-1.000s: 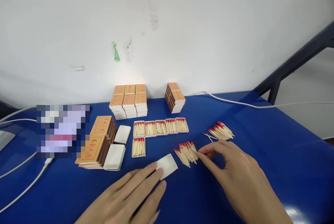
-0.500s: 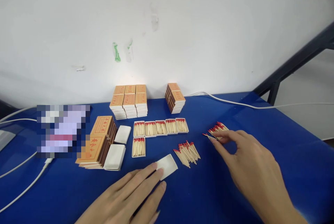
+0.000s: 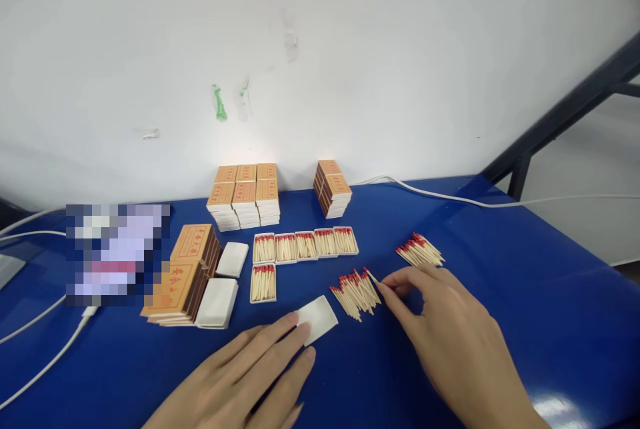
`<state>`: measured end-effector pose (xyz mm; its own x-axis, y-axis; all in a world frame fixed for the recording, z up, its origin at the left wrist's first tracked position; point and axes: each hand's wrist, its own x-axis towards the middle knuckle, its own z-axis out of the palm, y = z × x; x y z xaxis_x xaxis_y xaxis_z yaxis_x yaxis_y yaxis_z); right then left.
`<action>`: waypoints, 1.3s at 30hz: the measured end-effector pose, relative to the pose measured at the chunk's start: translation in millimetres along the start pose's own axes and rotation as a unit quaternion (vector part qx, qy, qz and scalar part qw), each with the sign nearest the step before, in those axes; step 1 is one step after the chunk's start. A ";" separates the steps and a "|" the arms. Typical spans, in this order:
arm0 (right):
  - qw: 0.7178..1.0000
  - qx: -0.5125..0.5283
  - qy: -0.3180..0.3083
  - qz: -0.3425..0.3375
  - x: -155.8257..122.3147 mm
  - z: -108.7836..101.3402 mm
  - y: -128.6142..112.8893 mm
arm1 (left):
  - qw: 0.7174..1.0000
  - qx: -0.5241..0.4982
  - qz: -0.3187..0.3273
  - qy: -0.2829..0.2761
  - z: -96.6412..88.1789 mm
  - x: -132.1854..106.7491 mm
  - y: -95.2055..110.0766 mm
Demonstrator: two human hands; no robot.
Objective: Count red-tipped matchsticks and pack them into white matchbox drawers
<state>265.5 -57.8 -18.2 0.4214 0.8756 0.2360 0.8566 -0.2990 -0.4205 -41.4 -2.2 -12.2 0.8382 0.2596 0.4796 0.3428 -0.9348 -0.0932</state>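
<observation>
My left hand (image 3: 245,376) lies flat on the blue table (image 3: 525,296), fingers stretched out, with its fingertips on the edge of an empty white matchbox tray (image 3: 316,318). My right hand (image 3: 450,336) pinches a single match (image 3: 373,277) between thumb and forefinger and holds it at the right edge of a small pile of red-tipped matches (image 3: 355,292). A second pile of matches (image 3: 420,250) lies farther right, apart from the hand.
Filled trays (image 3: 305,245) stand in a row, one more (image 3: 263,282) below. Orange sleeves (image 3: 187,269) and white trays (image 3: 219,301) are stacked at left. Closed boxes (image 3: 245,194) and a smaller stack (image 3: 333,188) stand by the wall. White cables (image 3: 45,359) run at left and behind.
My right hand went from the near pile to the far pile, took a match there, and has come back to the near pile with it. The left hand has stayed on the white tray.
</observation>
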 end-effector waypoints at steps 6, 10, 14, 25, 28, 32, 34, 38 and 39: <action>1.000 -0.012 0.026 -0.013 -2.5 0.4 -6.3 | 1.000 -0.005 -0.003 0.009 2.5 -1.9 2.6; 0.996 -0.063 0.053 -0.017 -5.5 5.6 -14.1 | 1.000 -0.019 -0.017 0.009 4.1 2.2 4.2; 0.993 -0.091 0.047 -0.054 -9.4 11.7 -22.6 | 0.999 -0.027 -0.031 0.017 9.2 7.3 8.2; 0.994 0.054 -0.076 -0.056 -5.1 8.1 -15.7 | 1.000 -0.010 -0.009 0.019 6.2 -3.7 6.5; 0.987 0.076 -0.126 -0.059 1.4 3.9 -13.6 | 1.000 -0.006 -0.007 0.027 3.0 0.0 3.4; 0.977 0.073 -0.179 -0.088 12.6 -5.1 -10.3 | 1.000 -0.005 -0.001 0.018 -0.4 4.3 0.0; 0.974 0.059 -0.190 -0.109 18.3 -10.0 -8.3 | 1.000 -0.003 0.001 0.017 -1.2 4.6 -0.1; 0.969 0.035 -0.191 -0.153 26.1 -16.5 -7.9 | 1.000 0.003 -0.001 0.008 -2.6 4.5 1.5; 0.968 0.031 -0.189 -0.163 26.8 -16.9 -8.8 | 1.000 0.005 -0.004 0.006 -2.6 4.8 2.1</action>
<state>274.2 -38.1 6.6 -0.0168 0.9993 0.0333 0.9014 0.0295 -0.4319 -37.7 -3.5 -7.8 0.8304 0.2649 0.4902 0.3539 -0.9302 -0.0970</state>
